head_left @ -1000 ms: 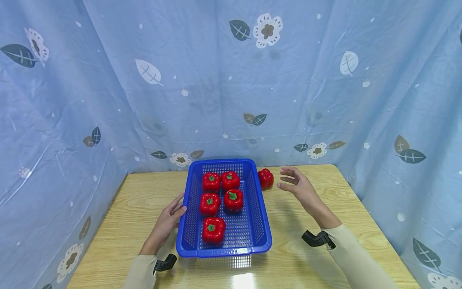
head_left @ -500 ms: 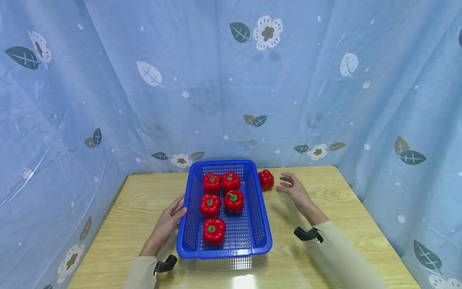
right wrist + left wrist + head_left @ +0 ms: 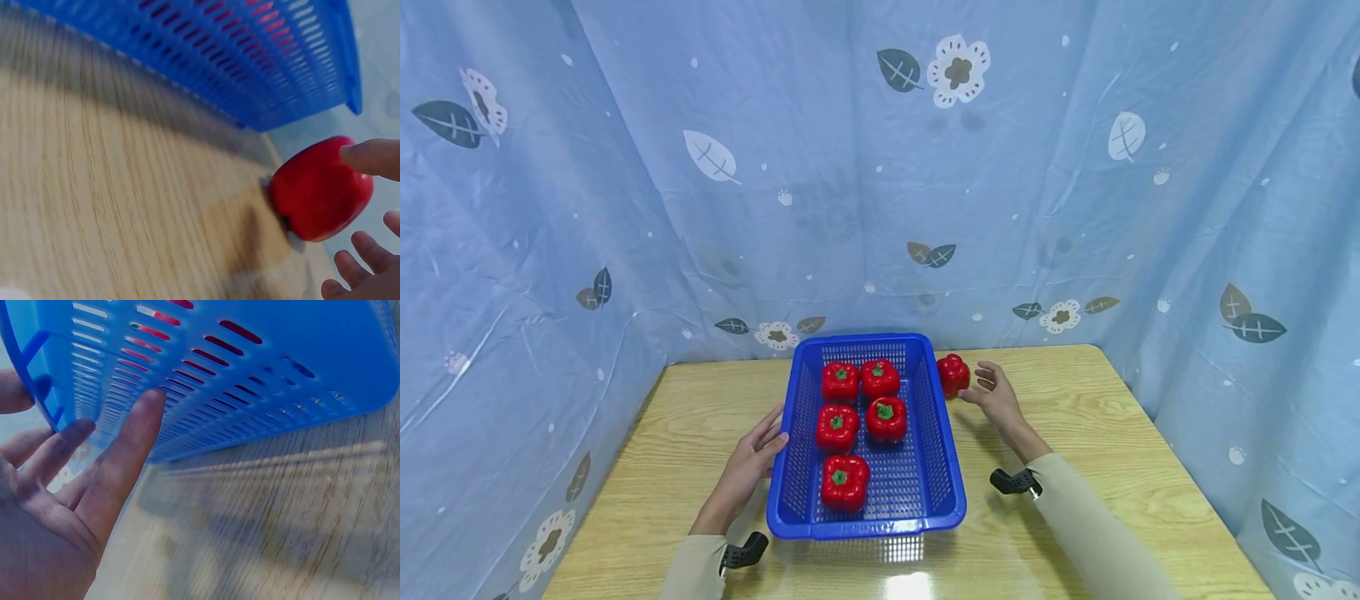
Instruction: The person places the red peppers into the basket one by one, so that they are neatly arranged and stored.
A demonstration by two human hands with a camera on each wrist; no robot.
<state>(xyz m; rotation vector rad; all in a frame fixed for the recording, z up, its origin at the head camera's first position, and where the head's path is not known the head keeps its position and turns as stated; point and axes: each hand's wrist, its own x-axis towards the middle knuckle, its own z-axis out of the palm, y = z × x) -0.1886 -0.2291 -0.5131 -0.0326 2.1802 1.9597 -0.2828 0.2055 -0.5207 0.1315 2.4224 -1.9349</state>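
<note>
A blue plastic basket [image 3: 955,467] stands on the wooden table, with several red bell peppers [image 3: 845,484] in it, green stems upward. My left hand [image 3: 748,460] holds its left side, the thumb over the rim and the fingers spread along the outer wall, below the rim in the left wrist view. Outside the basket, by its far right corner, lies another red bell pepper [image 3: 953,375]. Right beside it my right hand [image 3: 1000,405] has its fingers spread apart; in the right wrist view the thumb [image 3: 375,157] overlaps the pepper [image 3: 322,190] and the other fingers lie around its near side.
The wooden table [image 3: 1090,467] extends to both sides of the basket. A blue curtain [image 3: 820,183] with leaves and flowers hangs behind and at both sides. Small black devices [image 3: 1017,481] sit on both wrists.
My right hand has moved left and slightly forward, up to the bell pepper outside the basket. My left hand, the basket and the peppers have stayed in place.
</note>
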